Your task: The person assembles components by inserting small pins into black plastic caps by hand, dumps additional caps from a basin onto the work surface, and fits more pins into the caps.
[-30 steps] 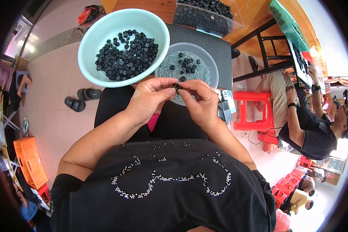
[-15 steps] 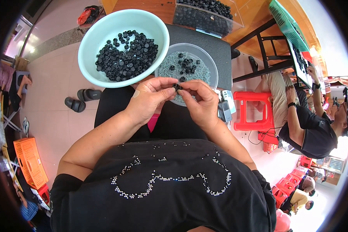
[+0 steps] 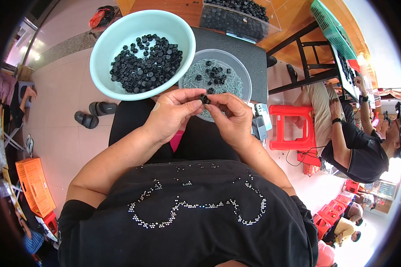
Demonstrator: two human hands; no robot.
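Note:
My left hand [image 3: 173,113] and my right hand [image 3: 231,118] meet over my lap, fingertips pinched together on one small black plastic cap [image 3: 205,99]. Just beyond them sits a clear round dish [image 3: 236,66] with thin metal pins and a few black caps in it. To its left stands a pale green basin [image 3: 107,44] holding a heap of several black caps [image 3: 145,64]. Both containers rest on a dark surface [image 3: 249,49] in front of me.
A clear box of black parts [image 3: 238,15] lies on a wooden table further back. A red plastic stool [image 3: 289,127] and a seated person in black [image 3: 356,142] are at my right. Dark sandals [image 3: 93,113] lie on the floor at left, an orange crate [image 3: 31,184] lower left.

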